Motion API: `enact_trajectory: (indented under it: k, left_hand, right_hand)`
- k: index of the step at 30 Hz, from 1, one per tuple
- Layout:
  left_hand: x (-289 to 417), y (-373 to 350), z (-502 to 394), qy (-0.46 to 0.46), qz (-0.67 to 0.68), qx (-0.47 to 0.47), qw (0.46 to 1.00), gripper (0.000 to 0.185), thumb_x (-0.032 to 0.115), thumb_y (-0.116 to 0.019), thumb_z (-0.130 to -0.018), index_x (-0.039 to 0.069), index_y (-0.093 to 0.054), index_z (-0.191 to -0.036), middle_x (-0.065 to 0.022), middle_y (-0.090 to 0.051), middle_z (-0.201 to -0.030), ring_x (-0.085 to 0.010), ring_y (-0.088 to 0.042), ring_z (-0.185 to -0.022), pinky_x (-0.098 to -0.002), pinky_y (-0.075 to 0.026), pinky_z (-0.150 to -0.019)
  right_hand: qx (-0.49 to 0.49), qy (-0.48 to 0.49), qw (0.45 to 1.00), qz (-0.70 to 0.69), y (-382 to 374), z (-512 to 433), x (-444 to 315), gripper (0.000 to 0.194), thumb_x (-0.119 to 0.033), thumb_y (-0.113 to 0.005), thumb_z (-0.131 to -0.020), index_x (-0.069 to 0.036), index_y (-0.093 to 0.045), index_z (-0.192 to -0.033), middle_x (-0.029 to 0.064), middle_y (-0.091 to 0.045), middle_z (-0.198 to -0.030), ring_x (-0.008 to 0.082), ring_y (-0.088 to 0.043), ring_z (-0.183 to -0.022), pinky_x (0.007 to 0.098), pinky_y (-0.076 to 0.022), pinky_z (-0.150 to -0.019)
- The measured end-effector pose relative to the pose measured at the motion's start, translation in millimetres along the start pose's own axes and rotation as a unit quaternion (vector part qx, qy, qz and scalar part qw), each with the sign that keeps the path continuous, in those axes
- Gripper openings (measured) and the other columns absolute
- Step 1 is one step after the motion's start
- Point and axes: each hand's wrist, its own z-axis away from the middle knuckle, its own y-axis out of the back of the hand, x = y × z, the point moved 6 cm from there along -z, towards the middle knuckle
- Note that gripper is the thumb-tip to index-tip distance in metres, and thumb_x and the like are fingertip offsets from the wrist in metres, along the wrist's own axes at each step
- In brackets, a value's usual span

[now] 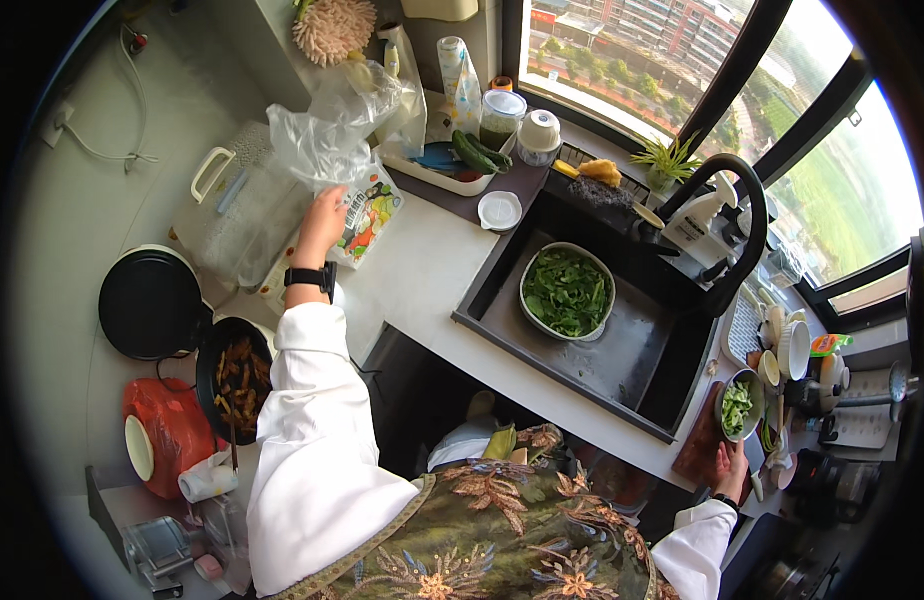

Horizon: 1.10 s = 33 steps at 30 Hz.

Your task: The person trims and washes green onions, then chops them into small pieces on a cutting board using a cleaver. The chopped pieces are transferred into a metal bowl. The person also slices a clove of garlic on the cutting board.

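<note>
My left hand (323,225) reaches to the far left, fingers curled at the lower edge of a crumpled clear plastic bag (312,139). Just beside it stands a printed packet of kitchen paper (372,214), partly behind the fingers. Low on the right, my right hand (727,471) grips the near side of a bowl (754,427) of chopped pale greens (736,407), over a brown cutting board (698,442). In the black sink (642,375) between my hands sits a white-rimmed bowl (610,315) full of dark leafy greens (567,291).
A black faucet (758,217) arches over the sink. Behind the counter, a white tray (432,178) holds green peppers (473,154). By my left arm, an open electric pan (206,390) contains browned food strips (240,382). Dishes and utensils (792,352) crowd the right side.
</note>
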Motion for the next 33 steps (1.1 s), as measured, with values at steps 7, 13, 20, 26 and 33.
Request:
enact_trajectory:
  k: [7, 13, 20, 26, 33]
  left_hand:
    - [-4.7, -24.0, -29.1, 0.098, -0.059, 0.072, 0.991, 0.051, 0.003, -0.065, -0.089, 0.005, -0.046, -0.136, -0.0190, -0.051, -0.140, -0.0392, -0.057, -0.117, -0.0440, -0.049, -0.098]
    - [17.2, -22.6, -2.7, 0.039, -0.225, 0.109, 0.967, 0.017, 0.012, -0.059, -0.085, 0.014, -0.075, -0.088, -0.0074, -0.075, -0.088, -0.0294, -0.069, -0.087, -0.0452, -0.043, -0.082]
    - [14.0, -84.0, -7.4, -0.001, 0.021, -0.103, 0.994, 0.019, 0.017, -0.061, -0.088, 0.004, -0.074, -0.092, -0.0211, -0.072, -0.094, -0.0385, -0.070, -0.088, -0.0467, -0.055, -0.076]
    - [-8.9, -105.3, 8.7, 0.074, -0.141, 0.013, 0.987, 0.019, 0.007, -0.056, -0.087, 0.003, -0.074, -0.087, -0.0208, -0.072, -0.095, -0.0375, -0.071, -0.089, -0.0474, -0.057, -0.076]
    - [-24.1, -134.6, 27.7, 0.234, 0.101, 0.069, 0.964, 0.021, 0.007, -0.051, -0.091, 0.001, -0.072, -0.095, -0.0198, -0.071, -0.106, -0.0367, -0.070, -0.094, -0.0515, -0.055, -0.077]
  right_hand:
    - [0.051, 0.074, 0.994, 0.057, 1.2, 49.1, 1.5, 0.044, -0.044, -0.065, -0.097, -0.012, -0.058, -0.127, 0.0054, -0.070, -0.119, 0.0164, -0.071, -0.085, 0.0230, -0.0532, -0.059]
    - [-0.007, 0.164, 0.975, 0.149, -73.5, 133.4, -4.1, 0.030, -0.034, -0.058, -0.102, -0.012, -0.061, -0.123, 0.0038, -0.073, -0.108, 0.0100, -0.066, -0.069, 0.0198, -0.0469, -0.053]
    - [-0.203, 0.243, 0.916, 0.247, -245.9, 233.2, -7.7, 0.023, -0.023, -0.056, -0.104, -0.007, -0.064, -0.118, 0.0069, -0.073, -0.102, 0.0086, -0.065, -0.064, 0.0185, -0.0471, -0.054]
    - [-0.377, 0.320, 0.815, 0.303, -384.7, 321.7, 9.0, 0.019, -0.014, -0.054, -0.104, -0.003, -0.066, -0.113, 0.0067, -0.073, -0.095, 0.0081, -0.064, -0.063, 0.0193, -0.0470, -0.057]
    - [-0.453, 0.348, 0.754, 0.326, -445.6, 392.4, 21.2, 0.017, -0.009, -0.055, -0.103, -0.002, -0.067, -0.111, 0.0052, -0.074, -0.091, 0.0086, -0.068, -0.068, 0.0193, -0.0478, -0.058]
